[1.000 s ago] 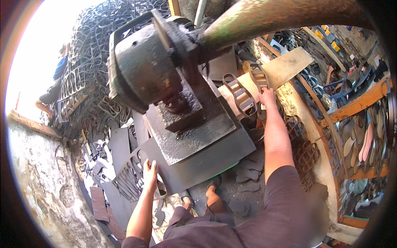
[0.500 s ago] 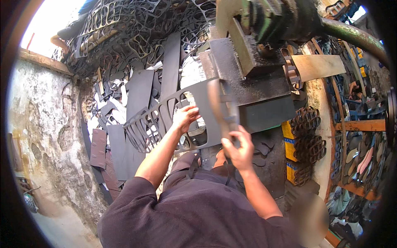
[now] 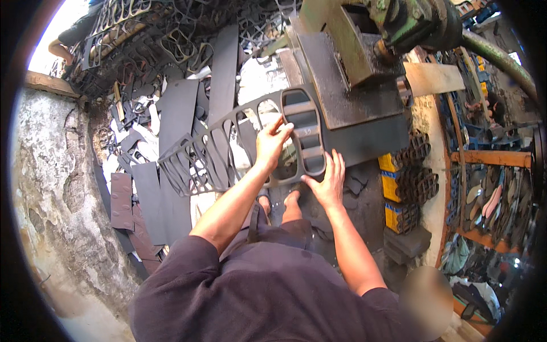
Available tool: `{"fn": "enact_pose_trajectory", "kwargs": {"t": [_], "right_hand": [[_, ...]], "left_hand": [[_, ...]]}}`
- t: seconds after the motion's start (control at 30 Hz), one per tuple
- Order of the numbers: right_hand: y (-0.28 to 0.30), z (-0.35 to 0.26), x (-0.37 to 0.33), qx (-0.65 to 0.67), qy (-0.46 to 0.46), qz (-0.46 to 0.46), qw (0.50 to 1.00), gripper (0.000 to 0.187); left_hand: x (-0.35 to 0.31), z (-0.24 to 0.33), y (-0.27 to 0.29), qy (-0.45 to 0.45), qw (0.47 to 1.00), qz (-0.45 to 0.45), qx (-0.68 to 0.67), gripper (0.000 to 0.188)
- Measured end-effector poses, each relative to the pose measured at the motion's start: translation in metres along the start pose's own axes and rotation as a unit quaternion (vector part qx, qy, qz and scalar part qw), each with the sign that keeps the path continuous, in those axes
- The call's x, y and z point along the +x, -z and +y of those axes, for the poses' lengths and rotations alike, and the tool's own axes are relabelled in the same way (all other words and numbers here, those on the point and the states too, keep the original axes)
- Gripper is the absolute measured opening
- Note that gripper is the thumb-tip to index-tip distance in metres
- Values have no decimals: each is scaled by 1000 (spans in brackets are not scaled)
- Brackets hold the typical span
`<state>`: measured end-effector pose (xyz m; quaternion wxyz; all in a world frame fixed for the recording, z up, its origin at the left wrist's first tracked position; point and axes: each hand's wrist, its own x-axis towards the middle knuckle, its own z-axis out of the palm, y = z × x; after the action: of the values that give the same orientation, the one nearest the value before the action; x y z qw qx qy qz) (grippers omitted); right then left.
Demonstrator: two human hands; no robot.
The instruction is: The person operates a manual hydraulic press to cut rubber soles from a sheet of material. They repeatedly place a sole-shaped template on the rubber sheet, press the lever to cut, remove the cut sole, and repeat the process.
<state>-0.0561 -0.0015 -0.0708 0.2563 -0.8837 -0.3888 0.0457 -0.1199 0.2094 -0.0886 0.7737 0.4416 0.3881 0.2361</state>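
A long dark rubber sheet (image 3: 199, 154), full of sole-shaped cut-outs, stretches from the scrap pile on the left to the press bed (image 3: 347, 102). At its right end sits a sole-shaped metal cutter (image 3: 305, 134) with cross bars. My left hand (image 3: 270, 142) grips the sheet just left of the cutter, fingers curled over a strip. My right hand (image 3: 327, 182) lies flat with fingers spread against the sheet's near edge, below the cutter. Above the bed hangs the green press head (image 3: 407, 25).
Flat black rubber sheets (image 3: 176, 119) and tangled offcuts (image 3: 148, 45) are piled on the left against a rough wall (image 3: 51, 171). Stacked cut soles on yellow blocks (image 3: 407, 182) stand to the right, with shelves of footwear (image 3: 490, 205) beyond. My feet (image 3: 279, 202) are beneath the sheet.
The sheet has been laid out flatter toward the press bed. My right hand has let go of an upright piece and now rests flat at the sheet's edge; my left hand moved right.
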Motion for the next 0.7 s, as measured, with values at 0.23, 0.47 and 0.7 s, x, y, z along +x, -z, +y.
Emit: {"fn": "enact_pose_trajectory", "kwargs": {"t": [0.23,0.47,0.7], "right_hand": [[-6,16,-7,17,38,13,999,85],[5,24,-12,-20,25,-5,999,84],[36,85,11,-108,-88,3,990,78]], "left_hand": [[-1,3,-4,13,999,2,-44,60],[-5,4,-5,22,997,-34,-73,63],[18,-1,-58,30,997,-43,-64,65]]}}
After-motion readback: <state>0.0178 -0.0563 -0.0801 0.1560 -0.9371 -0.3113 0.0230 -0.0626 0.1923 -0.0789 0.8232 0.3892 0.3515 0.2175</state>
